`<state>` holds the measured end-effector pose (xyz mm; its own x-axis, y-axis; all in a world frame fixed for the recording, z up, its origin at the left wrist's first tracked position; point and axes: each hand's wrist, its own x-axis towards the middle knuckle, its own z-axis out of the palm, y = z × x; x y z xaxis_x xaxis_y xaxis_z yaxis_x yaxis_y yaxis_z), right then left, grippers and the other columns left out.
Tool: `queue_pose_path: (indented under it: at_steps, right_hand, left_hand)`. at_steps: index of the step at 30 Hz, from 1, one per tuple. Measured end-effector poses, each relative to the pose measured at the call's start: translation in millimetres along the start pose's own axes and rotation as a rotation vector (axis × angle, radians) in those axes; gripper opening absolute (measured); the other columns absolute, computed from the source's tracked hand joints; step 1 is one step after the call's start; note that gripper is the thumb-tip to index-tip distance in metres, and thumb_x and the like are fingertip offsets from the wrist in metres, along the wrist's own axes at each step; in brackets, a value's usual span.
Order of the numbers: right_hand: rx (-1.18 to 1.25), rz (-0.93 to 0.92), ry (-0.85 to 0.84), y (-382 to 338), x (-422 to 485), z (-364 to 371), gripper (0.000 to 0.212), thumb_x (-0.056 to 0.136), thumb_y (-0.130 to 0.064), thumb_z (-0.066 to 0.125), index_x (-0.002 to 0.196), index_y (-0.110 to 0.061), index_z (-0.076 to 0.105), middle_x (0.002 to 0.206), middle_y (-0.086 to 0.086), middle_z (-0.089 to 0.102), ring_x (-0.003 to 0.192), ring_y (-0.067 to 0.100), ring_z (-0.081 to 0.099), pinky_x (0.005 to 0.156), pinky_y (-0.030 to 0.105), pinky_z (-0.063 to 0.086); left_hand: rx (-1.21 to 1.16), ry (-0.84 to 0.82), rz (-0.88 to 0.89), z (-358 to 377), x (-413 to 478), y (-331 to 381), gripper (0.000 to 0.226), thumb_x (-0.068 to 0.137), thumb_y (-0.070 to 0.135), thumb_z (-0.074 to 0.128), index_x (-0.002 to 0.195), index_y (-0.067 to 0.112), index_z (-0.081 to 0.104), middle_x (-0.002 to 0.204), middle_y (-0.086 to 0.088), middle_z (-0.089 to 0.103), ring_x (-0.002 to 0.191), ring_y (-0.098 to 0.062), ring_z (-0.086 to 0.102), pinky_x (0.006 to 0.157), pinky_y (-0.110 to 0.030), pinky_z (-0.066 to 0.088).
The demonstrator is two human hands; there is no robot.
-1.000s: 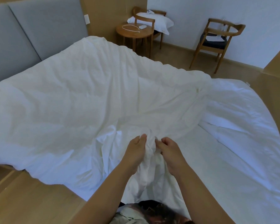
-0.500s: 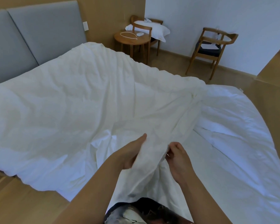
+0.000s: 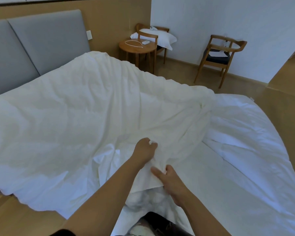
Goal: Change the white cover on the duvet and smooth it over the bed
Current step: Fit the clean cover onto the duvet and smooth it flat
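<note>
A cream-white duvet (image 3: 85, 109) lies rumpled across the left and middle of the bed. Bright white cover fabric (image 3: 245, 150) is spread over the right part of the bed. At the near edge my left hand (image 3: 144, 149) reaches forward and grips a bunch of the duvet cloth in its curled fingers. Just behind it, my right hand (image 3: 169, 178) holds the near hem of the cream cloth, with its thumb on top of the fold. Below the lifted hem a patch of white fabric shows.
A grey padded headboard (image 3: 32, 45) stands at the back left. A round wooden table (image 3: 137, 48) with a white cable, a chair holding a pillow (image 3: 157, 37) and a second wooden chair (image 3: 218, 57) stand beyond the bed. Wooden floor (image 3: 24, 218) lies near left.
My left hand has moved forward and closed round a bunch of cloth. My right hand has drawn back toward me with the hem. The view has tilted down slightly.
</note>
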<state>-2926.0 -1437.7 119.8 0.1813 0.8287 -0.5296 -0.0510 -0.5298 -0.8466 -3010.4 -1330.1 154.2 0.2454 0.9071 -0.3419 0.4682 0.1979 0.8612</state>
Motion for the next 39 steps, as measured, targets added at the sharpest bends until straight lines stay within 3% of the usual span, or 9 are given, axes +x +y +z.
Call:
queue_pose_path:
  at_steps: [4,9,13,17,23,28,31,35,39]
  right_hand:
    - [0.039,0.088,-0.094,-9.1,6.7,-0.4,0.063,0.066,-0.041,0.083,0.117,-0.011,0.061,0.11,0.004,0.07,0.103,0.022,0.065,0.097,0.041,0.049]
    - [0.166,0.202,-0.227,-12.1,9.4,-1.9,0.042,0.08,-0.023,0.075,0.114,-0.003,0.061,0.109,0.013,0.07,0.104,0.028,0.066,0.098,0.044,0.048]
    - [0.491,0.047,-0.056,-19.0,13.8,-1.6,0.037,0.086,-0.031,0.06,0.109,-0.003,0.067,0.11,0.023,0.067,0.108,0.034,0.062,0.097,0.043,0.048]
    - [0.047,0.051,0.03,-25.0,17.8,2.1,0.044,0.096,-0.042,0.046,0.109,-0.006,0.068,0.107,0.014,0.07,0.104,0.027,0.064,0.093,0.035,0.048]
    - [0.07,0.056,-0.13,-19.0,16.6,13.6,0.042,0.082,-0.047,0.066,0.112,-0.017,0.062,0.105,-0.001,0.071,0.101,0.016,0.065,0.094,0.032,0.05]
    - [-0.06,0.106,-0.325,-27.5,15.2,1.0,0.042,0.074,-0.013,0.078,0.114,-0.008,0.063,0.11,0.008,0.07,0.105,0.023,0.065,0.099,0.04,0.048]
    - [0.284,0.046,-0.184,-25.8,16.1,-1.2,0.035,0.086,-0.014,0.067,0.119,-0.002,0.06,0.111,0.014,0.069,0.105,0.026,0.065,0.097,0.041,0.049]
    - [0.607,0.012,-0.059,-25.1,16.3,-13.8,0.049,0.081,-0.03,0.062,0.114,0.006,0.062,0.111,0.022,0.067,0.106,0.031,0.064,0.097,0.042,0.047]
    - [0.406,0.043,0.008,-22.3,14.4,-1.8,0.041,0.093,-0.031,0.055,0.116,0.003,0.062,0.105,0.016,0.07,0.101,0.028,0.066,0.097,0.04,0.049]
  left_hand:
    - [0.206,0.09,0.177,3.5,9.8,4.3,0.038,0.095,0.025,0.05,0.062,0.018,0.032,0.063,0.004,0.038,0.058,-0.009,0.037,0.051,-0.018,0.028]
    - [0.232,0.086,0.222,10.2,11.9,-11.6,0.038,0.093,0.031,0.055,0.064,0.018,0.034,0.063,0.006,0.039,0.06,-0.011,0.04,0.054,-0.014,0.033]
    - [0.233,-0.327,-0.235,-17.0,10.9,-18.7,0.068,0.077,0.071,0.054,0.121,0.019,0.053,0.113,0.005,0.051,0.105,-0.019,0.05,0.083,-0.029,0.037]
    - [-0.007,-0.594,-0.242,-22.3,13.2,-34.9,0.033,0.089,0.049,0.055,0.096,0.02,0.068,0.104,-0.005,0.066,0.093,-0.021,0.061,0.088,-0.037,0.047]
    - [0.53,-0.085,0.239,-4.1,21.7,-18.3,0.045,0.103,0.035,0.029,0.074,0.008,0.049,0.084,-0.012,0.059,0.086,-0.027,0.056,0.075,-0.032,0.037]
    - [0.587,-0.004,0.486,2.8,26.2,-10.0,0.045,0.1,0.041,0.032,0.061,0.02,0.028,0.057,0.002,0.039,0.061,-0.022,0.044,0.059,-0.032,0.03]
    - [0.39,-0.051,0.335,-6.0,30.6,-11.5,0.045,0.093,0.056,0.04,0.067,0.019,0.043,0.067,0.004,0.05,0.069,-0.019,0.05,0.062,-0.03,0.035]
    - [0.059,-0.572,-0.059,-22.1,16.7,-26.8,0.07,0.077,0.072,0.049,0.115,0.016,0.064,0.112,-0.001,0.065,0.1,-0.016,0.062,0.083,-0.024,0.047]
    - [-0.017,-0.343,0.019,-18.4,9.8,-29.6,0.038,0.093,0.047,0.049,0.093,0.012,0.065,0.09,-0.002,0.065,0.08,-0.014,0.061,0.072,-0.024,0.046]
